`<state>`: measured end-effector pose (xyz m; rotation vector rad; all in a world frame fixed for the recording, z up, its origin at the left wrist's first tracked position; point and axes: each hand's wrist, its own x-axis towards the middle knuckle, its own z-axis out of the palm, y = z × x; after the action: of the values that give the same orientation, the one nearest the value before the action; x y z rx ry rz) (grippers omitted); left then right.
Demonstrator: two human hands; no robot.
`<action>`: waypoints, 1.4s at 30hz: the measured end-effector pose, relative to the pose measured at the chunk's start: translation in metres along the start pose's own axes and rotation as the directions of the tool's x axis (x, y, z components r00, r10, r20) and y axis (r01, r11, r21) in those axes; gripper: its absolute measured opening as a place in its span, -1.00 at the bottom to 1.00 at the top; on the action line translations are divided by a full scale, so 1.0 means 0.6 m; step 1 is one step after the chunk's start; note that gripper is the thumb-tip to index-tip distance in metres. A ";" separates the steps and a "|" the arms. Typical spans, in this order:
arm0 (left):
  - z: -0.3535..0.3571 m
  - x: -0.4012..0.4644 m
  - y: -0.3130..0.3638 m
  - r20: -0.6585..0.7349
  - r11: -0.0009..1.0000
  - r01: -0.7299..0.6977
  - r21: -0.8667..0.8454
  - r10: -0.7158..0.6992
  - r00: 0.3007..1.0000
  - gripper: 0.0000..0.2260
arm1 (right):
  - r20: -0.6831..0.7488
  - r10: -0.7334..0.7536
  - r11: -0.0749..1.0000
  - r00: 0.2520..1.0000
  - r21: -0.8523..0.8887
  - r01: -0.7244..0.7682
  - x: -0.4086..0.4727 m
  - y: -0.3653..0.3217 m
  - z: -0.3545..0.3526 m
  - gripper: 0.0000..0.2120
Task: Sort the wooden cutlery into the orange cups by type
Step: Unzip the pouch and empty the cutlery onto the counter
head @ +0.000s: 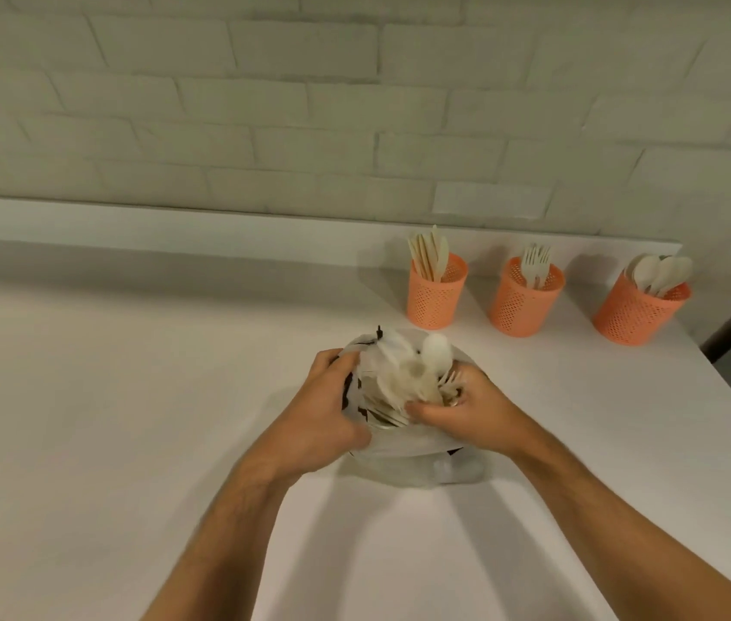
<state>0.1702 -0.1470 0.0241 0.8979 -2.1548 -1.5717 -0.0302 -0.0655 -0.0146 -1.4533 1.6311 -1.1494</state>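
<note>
While the bag [404, 454] is sitting on the white table [130, 396], near its middle and in front of the three cups, its left rim is being gripped by the left hand [323, 410], fingers curled over the edge and thumb pressed against the near side. A bundle of cutlery [417, 374] is being clutched by the right hand [467, 410] at the bag's mouth, with the fingers wrapped round the handles. Spoon bowls are being fanned upward and away from that grip, and fork tines [453, 380] are being shown just above the knuckles, on the right side of the bundle. More pieces are being seen lower in the bag, below and left of the grip, though blur is keeping their types from being told. The bag itself is translucent, with dark markings along the rim by the left hand.

Well behind the hands, toward the brick wall [265, 105], the orange mesh cups are being stood in a row, apart from one another. Knives are being held upright in the left cup [435, 298], forks in the middle cup [525, 302], and spoons in the right cup [637, 311], which is standing close to the table's far right corner. Both forearms are being stretched across the table toward the bag
</note>
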 end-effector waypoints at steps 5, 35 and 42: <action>0.001 0.002 -0.002 0.007 1.000 0.009 -0.014 -0.009 1.000 -0.37 | -0.084 0.030 0.986 0.996 0.168 -0.016 0.003 0.006 0.001 -0.87; 0.019 0.023 0.015 -0.021 0.998 0.052 0.030 -0.051 0.998 -0.49 | -0.417 0.171 0.756 0.893 0.636 0.152 0.006 -0.057 -0.020 -0.69; 0.020 0.023 0.028 0.017 1.000 -0.007 0.011 0.007 1.000 -0.41 | -0.544 0.176 0.745 0.820 0.618 0.250 -0.015 -0.109 -0.076 -0.69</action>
<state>0.1475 -0.1438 0.0344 0.8825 -2.1776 -1.5707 -0.0432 -0.0482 0.0626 -0.6804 1.2838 -2.0875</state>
